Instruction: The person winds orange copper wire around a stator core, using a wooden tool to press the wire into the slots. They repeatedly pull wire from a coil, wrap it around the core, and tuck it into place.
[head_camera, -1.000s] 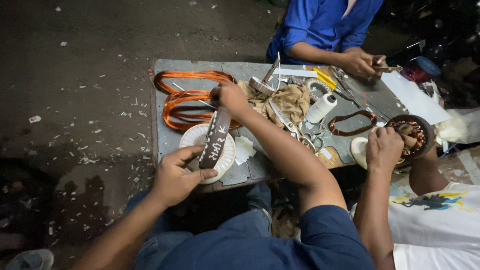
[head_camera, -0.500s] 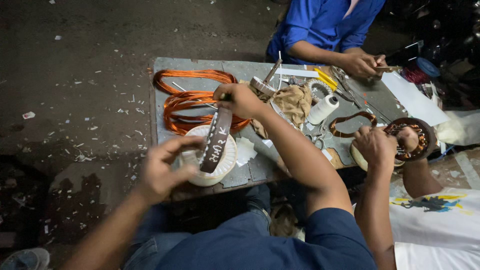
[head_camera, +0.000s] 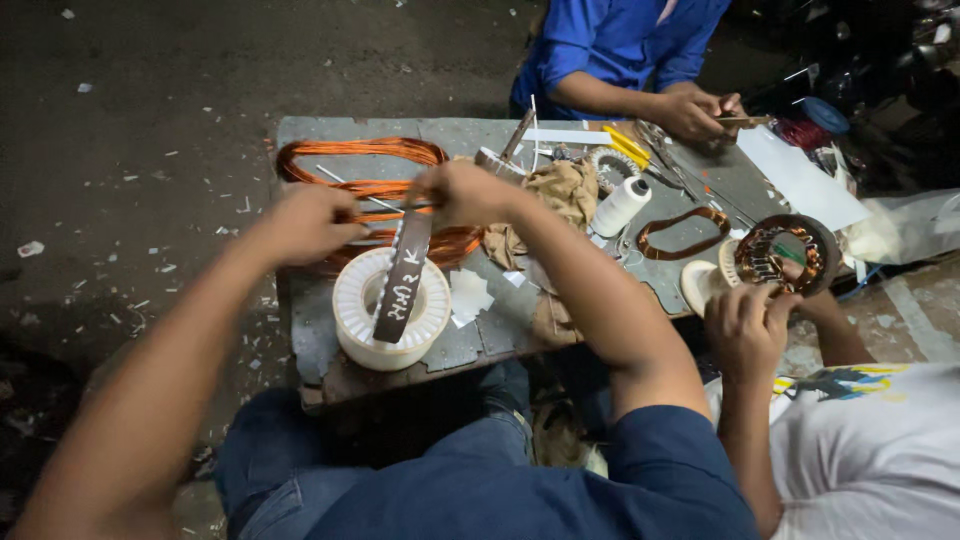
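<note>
My right hand (head_camera: 465, 193) grips the top end of a flat dark wooden strip (head_camera: 402, 276) with white markings on it. The strip hangs down over a white plastic spool (head_camera: 392, 308) that stands on the low table (head_camera: 480, 335). My left hand (head_camera: 303, 222) is up beside the right one, over the orange copper wire coils (head_camera: 362, 186), with its fingers curled near the strip's top. Whether the left hand pinches wire or the strip is hidden by its fingers.
A tan rag (head_camera: 565, 188), a white thread cone (head_camera: 620, 206), a small copper coil loop (head_camera: 683, 231) and tools lie on the table. A person in white works on a round motor stator (head_camera: 788, 253) at the right. A person in blue (head_camera: 625, 45) sits across.
My left hand left the strip's lower end at the spool and rose to the top, next to my right hand. The strip now hangs from its upper end.
</note>
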